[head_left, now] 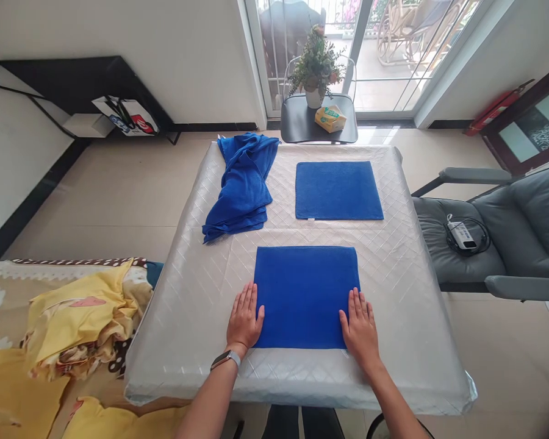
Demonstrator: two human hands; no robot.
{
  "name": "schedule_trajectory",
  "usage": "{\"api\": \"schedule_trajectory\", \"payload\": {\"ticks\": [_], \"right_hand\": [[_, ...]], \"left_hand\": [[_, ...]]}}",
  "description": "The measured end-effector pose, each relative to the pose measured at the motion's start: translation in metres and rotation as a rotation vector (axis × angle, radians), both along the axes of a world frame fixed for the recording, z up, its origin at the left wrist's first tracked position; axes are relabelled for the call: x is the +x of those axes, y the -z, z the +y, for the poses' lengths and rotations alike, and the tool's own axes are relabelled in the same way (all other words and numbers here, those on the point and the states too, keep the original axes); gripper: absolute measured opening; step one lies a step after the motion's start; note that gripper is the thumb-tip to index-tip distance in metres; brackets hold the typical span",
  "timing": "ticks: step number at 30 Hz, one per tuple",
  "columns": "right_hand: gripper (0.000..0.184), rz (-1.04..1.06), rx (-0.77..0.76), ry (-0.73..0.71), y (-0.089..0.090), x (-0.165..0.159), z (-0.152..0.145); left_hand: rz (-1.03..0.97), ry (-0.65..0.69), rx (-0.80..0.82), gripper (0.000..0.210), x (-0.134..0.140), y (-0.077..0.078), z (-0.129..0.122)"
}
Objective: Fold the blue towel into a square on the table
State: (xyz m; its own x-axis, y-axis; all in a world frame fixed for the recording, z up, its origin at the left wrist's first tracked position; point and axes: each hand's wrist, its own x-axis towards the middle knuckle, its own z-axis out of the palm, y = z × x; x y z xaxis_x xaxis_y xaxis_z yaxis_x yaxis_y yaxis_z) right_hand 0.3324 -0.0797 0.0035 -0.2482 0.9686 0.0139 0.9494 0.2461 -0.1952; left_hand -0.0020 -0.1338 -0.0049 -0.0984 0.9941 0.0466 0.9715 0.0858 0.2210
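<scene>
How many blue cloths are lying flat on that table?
2: the near cloth between the left hand and right hand, and the far cloth beyond it. The crumpled blue heap may hide others.

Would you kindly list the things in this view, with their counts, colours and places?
Table: 1, silvery cover, centre
Front cloth: 1, blue, table's near side
Back cloth: 1, blue, table's far right
Bunched cloth: count unclear, blue, table's far left
Small chair: 1, dark, beyond the table
Potted plant: 1, green, small chair
Packet: 1, yellow, beside the potted plant
Armchair: 1, grey, right
Corded device: 1, white, armchair seat
Fire extinguisher: 1, red, far right
Outdoor chair: 1, tan, beyond the glass door
Bedding: several pieces, mostly yellow, lower left
Stand: 1, black, upper left
Box: 1, white, by the stand
Watch: 1, grey band, left wrist
Left hand: 1, bare, front cloth's left edge
Right hand: 1, bare, front cloth's right edge
</scene>
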Motion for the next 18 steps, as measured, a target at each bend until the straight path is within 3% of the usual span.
{"api": "schedule_trajectory", "payload": {"ticks": [4, 7, 12, 15, 18], "right_hand": [[0.067, 0.004, 0.018, 0.084, -0.005, 0.007, 0.002], [0.066, 0.030, 0.048, 0.110, -0.016, -0.014, 0.004], [0.064, 0.109, 0.038, -0.096, -0.028, -0.096, 0.019], [0.064, 0.178, 0.005, -0.214, -0.025, -0.148, 0.033], [0.064, 0.218, -0.017, -0.285, -0.017, -0.176, 0.050]], "left_hand": [[-0.019, -0.007, 0.002, 0.070, 0.000, -0.001, 0.000], [-0.024, -0.004, 0.005, 0.070, 0.000, -0.001, 0.001], [0.002, 0.004, 0.003, 0.071, 0.000, 0.000, 0.000], [0.001, 0.010, 0.006, 0.072, -0.001, 0.001, 0.000], [0.005, 0.013, 0.010, 0.072, -0.002, 0.001, 0.001]]}}
